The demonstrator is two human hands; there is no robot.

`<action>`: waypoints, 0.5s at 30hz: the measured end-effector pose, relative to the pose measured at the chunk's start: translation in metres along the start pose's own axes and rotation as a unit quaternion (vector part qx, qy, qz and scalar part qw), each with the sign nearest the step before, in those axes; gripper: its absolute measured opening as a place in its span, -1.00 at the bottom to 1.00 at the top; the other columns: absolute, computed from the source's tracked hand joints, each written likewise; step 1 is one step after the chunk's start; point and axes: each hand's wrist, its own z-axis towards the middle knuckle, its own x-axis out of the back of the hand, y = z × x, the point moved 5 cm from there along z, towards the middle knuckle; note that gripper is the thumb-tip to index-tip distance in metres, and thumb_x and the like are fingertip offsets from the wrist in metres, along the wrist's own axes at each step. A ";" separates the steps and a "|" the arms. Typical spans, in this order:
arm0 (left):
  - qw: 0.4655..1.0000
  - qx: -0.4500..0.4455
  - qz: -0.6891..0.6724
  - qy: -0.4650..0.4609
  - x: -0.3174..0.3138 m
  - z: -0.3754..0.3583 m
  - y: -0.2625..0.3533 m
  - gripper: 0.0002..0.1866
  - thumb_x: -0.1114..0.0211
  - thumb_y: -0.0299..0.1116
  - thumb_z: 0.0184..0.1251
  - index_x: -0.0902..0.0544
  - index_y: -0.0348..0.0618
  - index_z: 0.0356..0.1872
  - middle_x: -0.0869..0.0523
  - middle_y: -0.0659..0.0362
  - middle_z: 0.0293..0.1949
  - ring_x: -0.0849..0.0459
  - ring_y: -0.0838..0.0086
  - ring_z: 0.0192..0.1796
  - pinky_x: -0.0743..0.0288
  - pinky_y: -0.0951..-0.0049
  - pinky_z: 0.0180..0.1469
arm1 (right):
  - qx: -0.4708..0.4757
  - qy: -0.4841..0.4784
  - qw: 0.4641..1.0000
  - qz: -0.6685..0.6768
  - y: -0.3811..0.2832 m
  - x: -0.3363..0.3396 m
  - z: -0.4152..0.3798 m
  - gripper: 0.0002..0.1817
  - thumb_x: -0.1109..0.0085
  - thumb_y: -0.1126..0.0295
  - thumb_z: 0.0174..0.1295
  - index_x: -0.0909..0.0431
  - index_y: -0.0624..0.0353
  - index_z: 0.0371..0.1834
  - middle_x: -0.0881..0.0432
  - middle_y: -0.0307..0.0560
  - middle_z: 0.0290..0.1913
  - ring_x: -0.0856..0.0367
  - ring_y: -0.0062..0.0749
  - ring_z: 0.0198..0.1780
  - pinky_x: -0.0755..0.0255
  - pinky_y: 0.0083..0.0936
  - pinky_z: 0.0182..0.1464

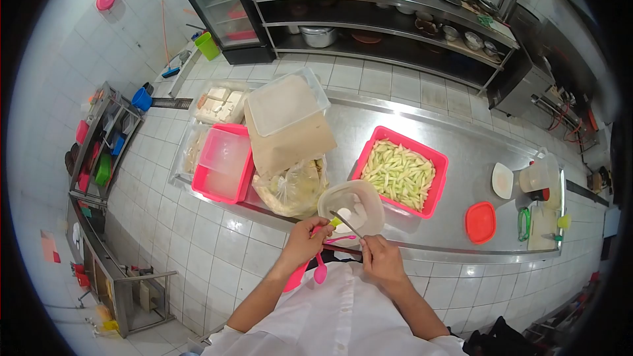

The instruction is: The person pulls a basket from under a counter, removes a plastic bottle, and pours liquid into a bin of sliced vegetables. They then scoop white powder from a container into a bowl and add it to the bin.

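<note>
Here | L hand (pixel 304 240) pinched small pale piece | R hand (pixel 381 260) gripped knife (pixel 345 223) | clear tub (pixel 351 206) just ahead | judged: blade away frm fingers, short strokes

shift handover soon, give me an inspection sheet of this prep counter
surface: steel counter, bare patches dry
job's things: clear tub at the near edge; knife over it
clutter: pink tray of cut green strips, pink bin, bagged food, lidded box, red lid
grippers: left hand holds pink utensils; right hand grips the knife
cables: wires at far right
surroundings: tiled floor, pot shelves
</note>
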 end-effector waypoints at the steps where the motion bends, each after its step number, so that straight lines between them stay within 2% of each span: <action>1: 1.000 -0.005 -0.001 0.012 -0.001 -0.002 0.001 -0.75 -0.30 -0.34 0.55 -0.70 -0.36 0.01 -0.73 0.21 -0.33 -0.58 0.64 -0.45 -0.46 0.55 -0.46 | -0.001 -0.001 1.000 0.000 0.000 -0.002 0.000 -0.92 -0.21 0.46 0.38 -0.63 0.23 -0.18 -0.64 0.06 -0.35 -0.65 0.07 -0.39 -0.56 -0.09 -0.30; 6: 1.000 0.003 -0.023 0.016 -0.005 -0.003 -0.006 -0.76 -0.28 -0.35 0.56 -0.69 -0.37 0.00 -0.74 0.20 -0.31 -0.58 0.64 -0.45 -0.47 0.55 -0.44 | 0.024 -0.016 1.000 -0.010 0.000 -0.013 0.005 -0.90 -0.20 0.44 0.38 -0.62 0.22 -0.15 -0.61 0.04 -0.35 -0.65 0.04 -0.39 -0.57 -0.13 -0.33; 15: 1.000 -0.006 -0.007 0.020 -0.005 -0.004 -0.005 -0.75 -0.29 -0.34 0.55 -0.69 -0.38 -0.01 -0.76 0.17 -0.31 -0.60 0.63 -0.47 -0.49 0.54 -0.43 | 0.012 -0.027 0.999 -0.011 -0.001 -0.014 0.007 -0.92 -0.21 0.44 0.36 -0.61 0.21 -0.18 -0.61 0.05 -0.36 -0.66 0.04 -0.38 -0.58 -0.13 -0.33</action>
